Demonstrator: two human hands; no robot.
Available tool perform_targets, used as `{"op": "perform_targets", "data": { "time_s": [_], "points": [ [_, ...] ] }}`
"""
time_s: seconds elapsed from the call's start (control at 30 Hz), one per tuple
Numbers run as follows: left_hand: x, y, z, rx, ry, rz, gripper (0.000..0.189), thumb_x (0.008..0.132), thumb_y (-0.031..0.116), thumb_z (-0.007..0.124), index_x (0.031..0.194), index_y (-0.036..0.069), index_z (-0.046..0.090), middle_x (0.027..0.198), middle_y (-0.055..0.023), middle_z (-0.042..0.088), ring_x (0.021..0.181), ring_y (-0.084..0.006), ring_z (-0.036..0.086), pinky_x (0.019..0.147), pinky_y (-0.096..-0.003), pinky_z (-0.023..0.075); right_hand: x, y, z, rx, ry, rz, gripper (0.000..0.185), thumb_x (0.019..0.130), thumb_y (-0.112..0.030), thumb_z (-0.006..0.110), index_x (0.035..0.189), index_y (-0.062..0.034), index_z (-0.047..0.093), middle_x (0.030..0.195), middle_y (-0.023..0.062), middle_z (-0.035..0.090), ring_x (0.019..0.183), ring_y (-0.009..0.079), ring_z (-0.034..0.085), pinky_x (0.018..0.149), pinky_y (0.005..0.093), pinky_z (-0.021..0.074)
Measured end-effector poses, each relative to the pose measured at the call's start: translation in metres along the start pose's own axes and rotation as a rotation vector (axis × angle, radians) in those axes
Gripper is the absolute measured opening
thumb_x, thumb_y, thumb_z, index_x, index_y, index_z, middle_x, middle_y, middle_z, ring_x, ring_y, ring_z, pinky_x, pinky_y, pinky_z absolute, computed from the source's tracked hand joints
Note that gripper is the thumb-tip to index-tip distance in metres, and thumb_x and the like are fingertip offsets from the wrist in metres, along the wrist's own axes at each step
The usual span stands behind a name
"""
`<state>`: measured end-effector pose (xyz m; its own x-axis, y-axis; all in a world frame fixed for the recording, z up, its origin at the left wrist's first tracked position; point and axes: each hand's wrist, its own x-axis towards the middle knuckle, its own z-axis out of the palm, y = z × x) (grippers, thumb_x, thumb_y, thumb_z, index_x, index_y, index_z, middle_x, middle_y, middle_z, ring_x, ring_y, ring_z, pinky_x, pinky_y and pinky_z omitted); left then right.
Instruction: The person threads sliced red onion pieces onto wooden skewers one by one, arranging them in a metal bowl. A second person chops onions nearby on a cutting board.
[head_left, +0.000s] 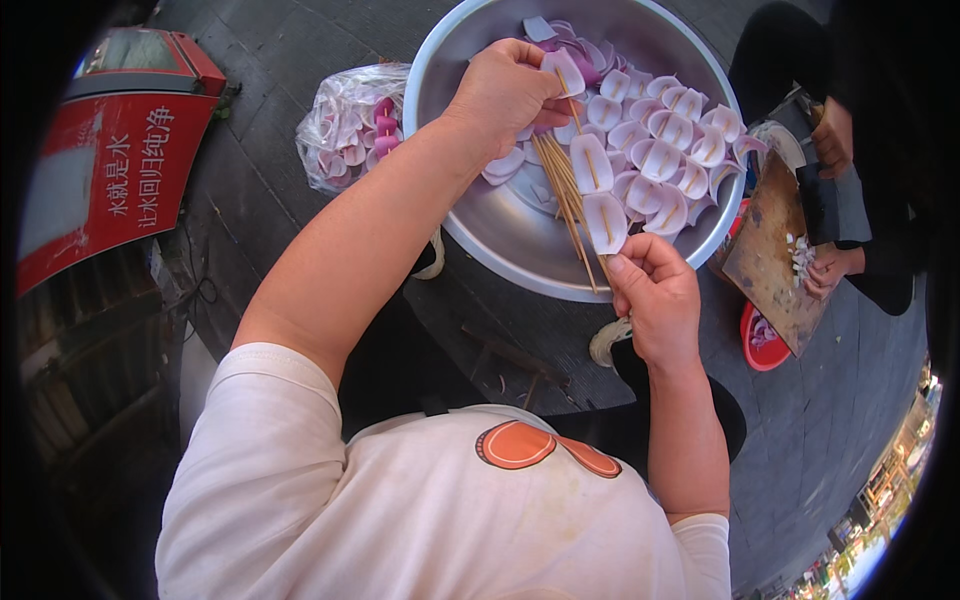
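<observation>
My right hand (660, 300) pinches the lower end of a thin wooden skewer (577, 118), which slants up across a wide metal basin (487, 264). Two pale purple onion pieces (591, 166) are threaded along its lower part. At the upper end, my left hand (502, 97) grips another onion piece (564, 73), with the skewer passing through it. Beneath the hands, a bundle of bare skewers (556, 176) leans in the basin. Skewered onion pieces (660, 146) lie piled at the basin's right side, and loose onion pieces (581, 49) are at its far side.
A clear plastic bag (330, 124) of onion pieces stands left of the basin. On the right, another person's hands hold a cleaver (832, 199) and touch chopped pieces on a cutting board (765, 247). Below it is a red bowl (759, 358). A red cabinet (112, 195) bears writing.
</observation>
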<state>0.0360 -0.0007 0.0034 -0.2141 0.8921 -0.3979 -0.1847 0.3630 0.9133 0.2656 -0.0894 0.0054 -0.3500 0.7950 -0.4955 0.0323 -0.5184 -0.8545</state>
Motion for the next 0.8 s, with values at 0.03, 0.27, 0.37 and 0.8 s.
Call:
{"op": "perform_targets", "data": {
  "time_s": [0.03, 0.27, 0.37, 0.8],
  "points": [
    [-0.002, -0.002, 0.002, -0.025, -0.019, -0.018, 0.027, 0.085, -0.003, 0.058, 0.111, -0.003, 0.048, 0.096, -0.0160, 0.064, 0.082, -0.0253, 0.070, 0.071, -0.0345, 0.0591, 0.001, -0.001, 0.001, -0.002, 0.018, 0.000, 0.006, 0.089, -0.009, 0.064, 0.090, -0.0036, 0.061, 0.069, -0.0026, 0.055, 0.052, 0.0030, 0.044, 0.047, 0.0182, 0.0346],
    [-0.017, -0.007, 0.015, -0.040, -0.060, -0.079, 0.025, 0.082, -0.001, 0.060, 0.106, 0.000, 0.052, 0.093, -0.0111, 0.064, 0.081, -0.0224, 0.068, 0.072, -0.0352, 0.0580, 0.008, 0.002, -0.002, 0.055, 0.027, -0.003, 0.006, 0.090, -0.008, 0.063, 0.089, -0.0036, 0.060, 0.068, -0.0028, 0.055, 0.052, 0.0034, 0.044, 0.047, 0.0182, 0.0344],
    [-0.015, -0.007, 0.015, -0.015, -0.067, -0.092, 0.026, 0.082, 0.001, 0.060, 0.107, 0.000, 0.052, 0.093, -0.0106, 0.064, 0.082, -0.0227, 0.068, 0.071, -0.0355, 0.0576, 0.008, 0.001, -0.001, 0.059, 0.023, 0.003, 0.006, 0.089, -0.009, 0.063, 0.088, -0.0043, 0.060, 0.067, -0.0036, 0.054, 0.052, 0.0027, 0.044, 0.047, 0.0180, 0.0345],
    [0.021, -0.043, -0.034, 1.511, -0.260, 0.176, 0.019, 0.077, 0.013, 0.060, 0.094, 0.007, 0.068, 0.092, -0.0129, 0.069, 0.084, -0.0274, 0.069, 0.071, -0.0407, 0.0549, 0.007, -0.005, -0.002, 0.065, 0.038, 0.006, 0.005, 0.089, -0.009, 0.063, 0.089, -0.0048, 0.061, 0.065, -0.0044, 0.052, 0.052, 0.0020, 0.043, 0.047, 0.0182, 0.0335]
  ]
}}
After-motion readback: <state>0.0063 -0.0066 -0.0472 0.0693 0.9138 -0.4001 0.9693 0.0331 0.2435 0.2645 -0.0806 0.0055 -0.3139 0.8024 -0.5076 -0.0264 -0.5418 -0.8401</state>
